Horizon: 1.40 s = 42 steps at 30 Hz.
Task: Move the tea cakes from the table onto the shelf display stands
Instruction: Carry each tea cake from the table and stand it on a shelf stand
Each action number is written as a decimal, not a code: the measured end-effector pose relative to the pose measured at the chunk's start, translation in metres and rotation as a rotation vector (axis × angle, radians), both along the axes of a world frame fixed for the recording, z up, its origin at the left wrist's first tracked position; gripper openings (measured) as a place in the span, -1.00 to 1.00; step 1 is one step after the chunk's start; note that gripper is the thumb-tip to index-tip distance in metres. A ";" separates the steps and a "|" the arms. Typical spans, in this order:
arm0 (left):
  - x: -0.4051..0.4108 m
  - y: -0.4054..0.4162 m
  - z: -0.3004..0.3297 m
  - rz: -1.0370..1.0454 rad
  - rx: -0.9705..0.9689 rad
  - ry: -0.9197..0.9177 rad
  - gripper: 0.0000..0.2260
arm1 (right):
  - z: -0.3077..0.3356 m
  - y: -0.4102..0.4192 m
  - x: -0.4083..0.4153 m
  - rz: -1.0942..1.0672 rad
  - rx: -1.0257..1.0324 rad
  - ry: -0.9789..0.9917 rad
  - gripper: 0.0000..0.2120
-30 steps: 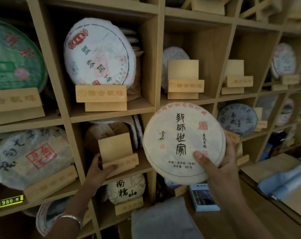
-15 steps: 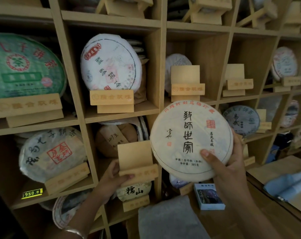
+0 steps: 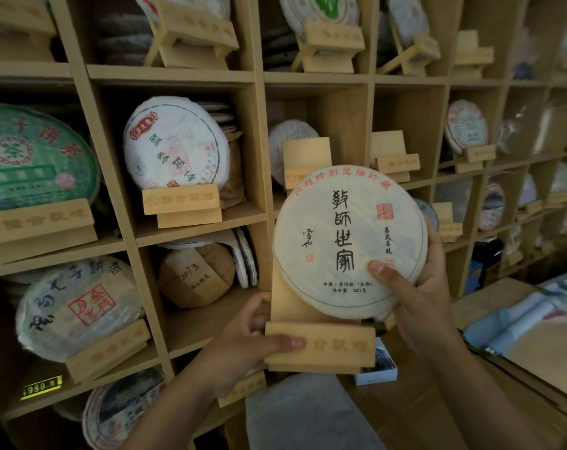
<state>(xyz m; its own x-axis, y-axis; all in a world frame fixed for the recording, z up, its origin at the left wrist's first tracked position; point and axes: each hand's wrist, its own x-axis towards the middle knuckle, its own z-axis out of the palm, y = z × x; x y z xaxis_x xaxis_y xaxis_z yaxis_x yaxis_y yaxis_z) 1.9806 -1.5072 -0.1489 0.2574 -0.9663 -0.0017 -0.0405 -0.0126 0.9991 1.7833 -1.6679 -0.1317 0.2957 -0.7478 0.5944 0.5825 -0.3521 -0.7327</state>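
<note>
A round white-wrapped tea cake [image 3: 347, 241] with black characters is held up in front of the shelves. My right hand [image 3: 415, 297] grips its lower right edge, thumb on the face. My left hand [image 3: 243, 345] grips a wooden display stand [image 3: 317, 345] by its left side, thumb across the front lip. The stand is off the shelf, and the cake's lower part lies against the stand's back board, just above the lip.
A wooden grid shelf [image 3: 259, 151] fills the view, with wrapped tea cakes on stands in many cells. The cell [image 3: 204, 316] left of my hands holds a brown wrapped bundle and no stand. Two empty stands [image 3: 394, 160] sit upper right. A table edge [image 3: 502, 300] lies at right.
My left hand has pulled the wooden stand out of its cell and rightwards. The tea cake now lies against the stand's back board. The camera has tilted up.
</note>
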 end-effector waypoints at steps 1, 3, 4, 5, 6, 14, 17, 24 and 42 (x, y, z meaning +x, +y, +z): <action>-0.006 -0.001 0.004 -0.014 0.001 0.009 -0.35 | 0.001 0.001 -0.003 -0.009 -0.003 -0.001 -0.19; -0.014 -0.003 0.010 -0.038 0.007 0.029 -0.34 | 0.003 0.003 -0.010 -0.018 -0.012 -0.003 -0.18; -0.017 -0.004 0.012 -0.042 0.007 0.041 -0.33 | 0.004 0.004 -0.014 -0.020 -0.023 -0.001 -0.18; -0.021 -0.004 0.014 -0.041 0.007 0.054 -0.30 | 0.005 0.004 -0.017 -0.022 -0.034 0.003 -0.19; -0.024 -0.005 0.014 -0.039 0.009 0.071 -0.28 | 0.006 0.005 -0.019 -0.025 -0.040 0.010 -0.19; -0.038 -0.010 0.017 -0.013 0.005 0.124 -0.29 | 0.015 0.010 -0.028 -0.031 -0.105 0.223 -0.20; -0.041 -0.010 0.014 0.005 0.024 0.138 -0.32 | 0.015 0.012 -0.027 -0.074 -0.116 0.269 -0.22; -0.039 -0.003 0.012 0.063 0.020 0.117 -0.23 | 0.016 0.015 -0.027 -0.061 -0.115 0.387 -0.43; -0.032 0.007 0.010 0.082 -0.004 0.140 -0.29 | 0.021 0.022 -0.015 -0.069 -0.126 0.328 -0.55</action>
<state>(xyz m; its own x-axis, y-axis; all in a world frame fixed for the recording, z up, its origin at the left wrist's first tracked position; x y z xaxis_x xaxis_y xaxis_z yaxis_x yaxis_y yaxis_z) 1.9488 -1.5000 -0.1392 0.3325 -0.9423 -0.0398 0.1006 -0.0065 0.9949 1.7684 -1.6458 -0.1111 0.4378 -0.6993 0.5651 0.2953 -0.4818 -0.8250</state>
